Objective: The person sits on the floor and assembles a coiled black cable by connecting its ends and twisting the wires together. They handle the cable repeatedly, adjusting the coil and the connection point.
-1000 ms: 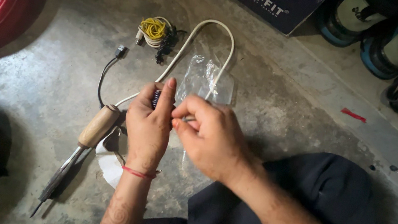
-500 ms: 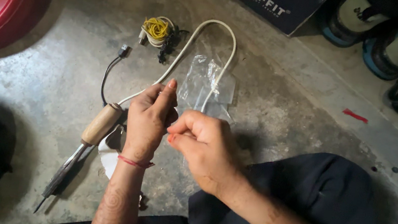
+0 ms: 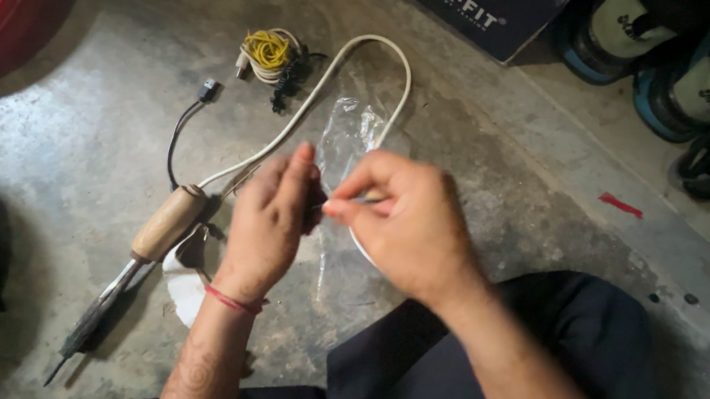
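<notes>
Head view: 2 hands (image 3: pixel 272 216) (image 3: pixel 411 224), 1 soldering iron (image 3: pixel 157 229).

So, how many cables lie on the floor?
2: a white cable looping from the wooden-handled soldering iron, and a thin black cable left of it. The bundle may hide more.

Small part hidden inside left hand (image 3: pixel 271 221)
</notes>
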